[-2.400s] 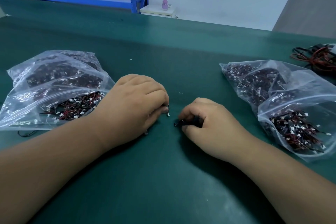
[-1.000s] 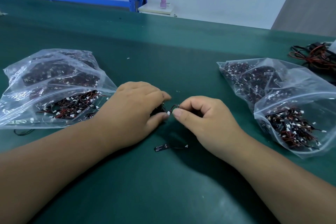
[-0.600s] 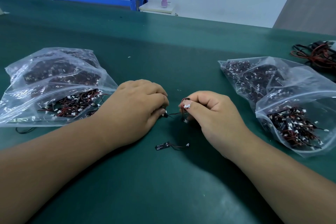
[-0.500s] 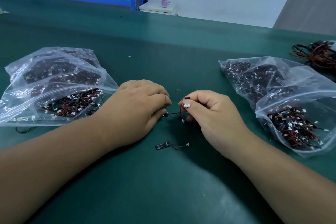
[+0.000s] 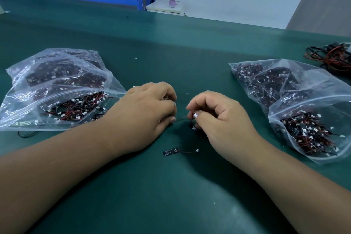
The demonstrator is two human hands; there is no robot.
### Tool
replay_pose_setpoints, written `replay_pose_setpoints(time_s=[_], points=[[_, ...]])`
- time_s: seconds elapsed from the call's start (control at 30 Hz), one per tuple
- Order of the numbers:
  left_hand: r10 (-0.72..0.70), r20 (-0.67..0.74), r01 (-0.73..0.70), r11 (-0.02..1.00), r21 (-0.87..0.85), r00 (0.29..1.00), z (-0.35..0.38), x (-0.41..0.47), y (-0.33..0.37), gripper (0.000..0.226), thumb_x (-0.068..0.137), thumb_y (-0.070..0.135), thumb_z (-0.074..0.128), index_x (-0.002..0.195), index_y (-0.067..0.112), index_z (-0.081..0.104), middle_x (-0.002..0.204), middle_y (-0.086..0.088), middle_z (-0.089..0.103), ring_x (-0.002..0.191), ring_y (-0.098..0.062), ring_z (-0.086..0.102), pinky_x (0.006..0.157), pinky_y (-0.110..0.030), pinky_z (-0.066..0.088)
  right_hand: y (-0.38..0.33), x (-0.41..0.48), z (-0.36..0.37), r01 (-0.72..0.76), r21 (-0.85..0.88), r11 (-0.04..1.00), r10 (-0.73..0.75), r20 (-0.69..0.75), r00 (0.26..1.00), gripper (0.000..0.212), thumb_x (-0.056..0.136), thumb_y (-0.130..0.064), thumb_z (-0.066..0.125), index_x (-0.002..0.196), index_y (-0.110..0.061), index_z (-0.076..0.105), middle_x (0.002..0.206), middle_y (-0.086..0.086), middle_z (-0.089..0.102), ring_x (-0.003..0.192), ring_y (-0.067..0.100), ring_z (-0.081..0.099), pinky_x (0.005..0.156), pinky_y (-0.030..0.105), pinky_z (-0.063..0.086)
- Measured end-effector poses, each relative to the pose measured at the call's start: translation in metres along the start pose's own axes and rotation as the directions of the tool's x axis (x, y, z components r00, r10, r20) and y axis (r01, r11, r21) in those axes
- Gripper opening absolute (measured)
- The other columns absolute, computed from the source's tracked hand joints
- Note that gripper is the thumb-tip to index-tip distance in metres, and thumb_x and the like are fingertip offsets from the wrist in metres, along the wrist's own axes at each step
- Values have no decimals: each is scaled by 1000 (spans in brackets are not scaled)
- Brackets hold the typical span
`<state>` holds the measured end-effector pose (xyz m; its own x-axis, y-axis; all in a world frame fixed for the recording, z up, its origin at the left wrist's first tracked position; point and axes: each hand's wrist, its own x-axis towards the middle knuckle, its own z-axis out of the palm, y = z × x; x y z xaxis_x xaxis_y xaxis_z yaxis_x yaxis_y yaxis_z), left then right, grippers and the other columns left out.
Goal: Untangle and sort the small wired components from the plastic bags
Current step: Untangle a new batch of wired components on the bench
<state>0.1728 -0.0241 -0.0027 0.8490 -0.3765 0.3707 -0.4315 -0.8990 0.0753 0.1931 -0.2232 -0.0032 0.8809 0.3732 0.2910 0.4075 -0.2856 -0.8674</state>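
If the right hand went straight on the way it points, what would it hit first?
Probably the left hand: the right hand points left across a narrow gap, bridged only by the thin wire both pinch. Depth between them is unclear.

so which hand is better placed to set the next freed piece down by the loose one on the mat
Right, probably. The right hand pinches a wired piece, and the loose component lies nearer it than the left hand, which grips the other wires.
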Motion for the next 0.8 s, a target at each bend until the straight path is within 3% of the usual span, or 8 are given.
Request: replay_pose_setpoints(time_s=[0.13, 0.23, 0.33, 0.43, 0.5, 0.67, 0.8], points=[[-11, -74, 9, 1000, -25, 997, 0, 0, -1, 19, 93, 33, 48, 93, 20, 62, 113, 4, 54, 95, -22, 54, 87, -46, 46, -3, -2, 0, 86, -133, 987, -77, 71, 994, 21, 75, -3, 63, 68, -23, 67, 65, -13, 62, 60, 5, 55, 54, 11, 40], [-9, -136, 0, 998, -63, 991, -1, 0, -1, 18, 96, 31, 45, 92, 20, 59, 104, 6, 57, 90, -20, 53, 86, -46, 45, -1, -1, 0, 91, -222, 971, -79, 59, 995, 14, 72, -14, 64, 64, -25, 64, 64, -12, 57, 61, 7, 54, 53, 12, 37], [-3, -162, -9, 997, -71, 987, -3, 0, 0, 23, 96, 35, 41, 92, 20, 58, 90, 7, 60, 83, -22, 54, 83, -46, 46, 6, 3, -2, 58, -374, 926, -47, 39, 998, 12, 77, -15, 69, 71, -25, 67, 71, -16, 57, 67, 8, 54, 55, 20, 41], [21, -160, -28, 999, -44, 987, -4, 0, 2, 26, 96, 37, 41, 91, 22, 61, 83, 10, 62, 78, -22, 56, 82, -45, 46, 10, 4, -5, -1, -478, 879, 29, 52, 998, 16, 81, -26, 71, 87, -39, 64, 76, -27, 56, 70, 3, 53, 59, 23, 41], [55, -152, -59, 998, -18, 987, -4, 0, 1, 22, 96, 34, 46, 91, 22, 64, 83, 10, 63, 78, -22, 57, 83, -44, 46, 12, 5, -6, -6, -530, 848, 43, 58, 997, 12, 81, -30, 71, 87, -39, 67, 69, -21, 54, 68, 0, 51, 60, 22, 37], [122, -142, -124, 992, -6, 982, -3, 0, 1, 11, 92, 22, 58, 96, 18, 69, 87, 7, 67, 80, -25, 61, 81, -45, 47, 15, 5, -6, -20, -513, 858, 67, 73, 995, 9, 81, -38, 73, 78, -33, 67, 69, -14, 57, 68, 3, 54, 59, 26, 40], [143, -131, -147, 989, -21, 981, -3, 0, 3, 16, 90, 20, 58, 100, 19, 70, 90, 7, 70, 82, -26, 64, 81, -47, 48, 11, 4, -6, 22, -331, 943, 2, 73, 997, 11, 84, -27, 74, 74, -25, 69, 72, -8, 64, 69, 8, 58, 63, 32, 49]])
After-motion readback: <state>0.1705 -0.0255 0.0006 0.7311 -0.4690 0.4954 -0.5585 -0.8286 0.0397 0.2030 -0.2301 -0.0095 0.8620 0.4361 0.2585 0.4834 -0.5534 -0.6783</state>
